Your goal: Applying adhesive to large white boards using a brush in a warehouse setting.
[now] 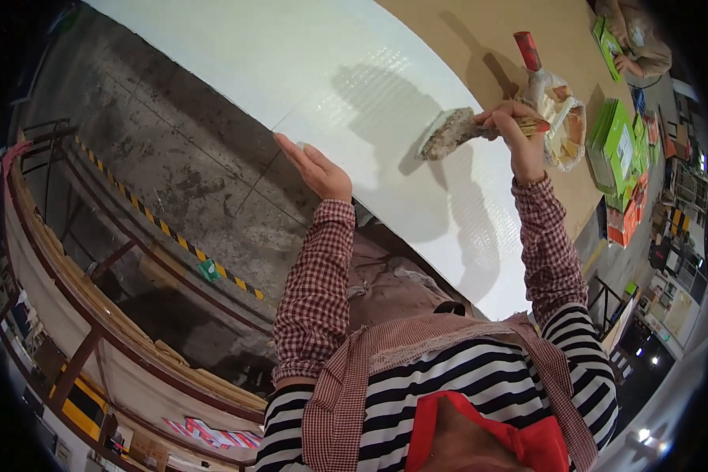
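Observation:
My right hand (515,134) grips a brush (448,135) by its handle. The broad, paste-caked bristles point left, over or against a white sheet (291,55) with a wet-looking sheen; contact is hard to make out. Just right of that hand sits a plastic-wrapped container (573,141) with pale yellowish stuff inside. A second tool with a red handle (529,50) leans out of it. My left hand (322,171) is open and empty, fingers stretched along the sheet's near left edge; whether they touch it, I cannot tell.
The white sheet lies on a brown surface (480,35). Green packages (612,145) and orange ones (628,219) are stacked at the right. Another person's hands (628,63) hold a green package at far right. A metal-framed rack (94,330) stands left, beside striped floor tape (138,203).

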Demonstrator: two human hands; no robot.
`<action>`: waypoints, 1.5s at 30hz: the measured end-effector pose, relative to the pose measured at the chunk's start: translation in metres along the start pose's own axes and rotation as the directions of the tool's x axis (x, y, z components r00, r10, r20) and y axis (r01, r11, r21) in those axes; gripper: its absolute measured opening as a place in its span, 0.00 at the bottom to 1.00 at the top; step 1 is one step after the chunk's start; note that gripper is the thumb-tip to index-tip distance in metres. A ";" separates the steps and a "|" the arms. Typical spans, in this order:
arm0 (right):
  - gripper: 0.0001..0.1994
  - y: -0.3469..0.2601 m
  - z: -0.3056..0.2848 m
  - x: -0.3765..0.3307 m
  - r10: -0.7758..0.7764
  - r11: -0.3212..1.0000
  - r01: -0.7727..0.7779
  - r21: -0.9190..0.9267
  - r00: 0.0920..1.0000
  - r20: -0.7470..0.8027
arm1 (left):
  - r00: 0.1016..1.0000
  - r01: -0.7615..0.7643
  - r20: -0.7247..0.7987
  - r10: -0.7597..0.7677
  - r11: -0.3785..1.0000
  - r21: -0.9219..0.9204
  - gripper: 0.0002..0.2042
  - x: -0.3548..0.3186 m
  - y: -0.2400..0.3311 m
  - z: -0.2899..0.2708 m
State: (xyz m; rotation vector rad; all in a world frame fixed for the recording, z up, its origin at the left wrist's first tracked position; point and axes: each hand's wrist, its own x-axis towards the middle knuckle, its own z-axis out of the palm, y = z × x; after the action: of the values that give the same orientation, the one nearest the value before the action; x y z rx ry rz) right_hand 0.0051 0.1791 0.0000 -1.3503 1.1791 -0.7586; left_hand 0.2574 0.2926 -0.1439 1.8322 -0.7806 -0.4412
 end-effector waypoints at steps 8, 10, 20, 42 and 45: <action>0.07 0.019 0.010 -0.027 -0.141 0.971 0.114 -0.209 0.983 -0.119 | 0.996 0.077 -0.037 -0.078 0.997 -0.013 0.28 -0.010 -0.003 -0.003; 0.10 0.031 -0.018 -0.072 -0.072 0.976 0.057 -0.211 0.995 -0.064 | 0.982 0.144 -0.114 -0.150 0.988 -0.054 0.28 -0.043 0.009 -0.010; 0.06 0.015 0.018 -0.116 -0.299 0.934 0.300 -0.195 0.954 0.036 | 0.997 0.073 0.006 -0.073 0.986 -0.152 0.28 -0.176 0.009 0.016; 0.04 0.026 0.042 -0.137 -0.440 0.782 0.491 -0.383 0.871 0.218 | 0.998 0.058 0.039 -0.055 0.996 -0.069 0.27 -0.180 0.011 0.018; 0.04 0.044 0.017 -0.162 -0.411 0.784 0.489 -0.383 0.870 0.270 | 0.994 0.095 0.055 -0.092 0.993 -0.064 0.27 -0.181 0.018 0.016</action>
State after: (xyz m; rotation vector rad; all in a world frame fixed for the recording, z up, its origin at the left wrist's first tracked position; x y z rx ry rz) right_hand -0.0357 0.3424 -0.0138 -2.0922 0.9196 -0.7076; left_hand 0.1122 0.4028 -0.1442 1.8058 -0.7086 -0.5708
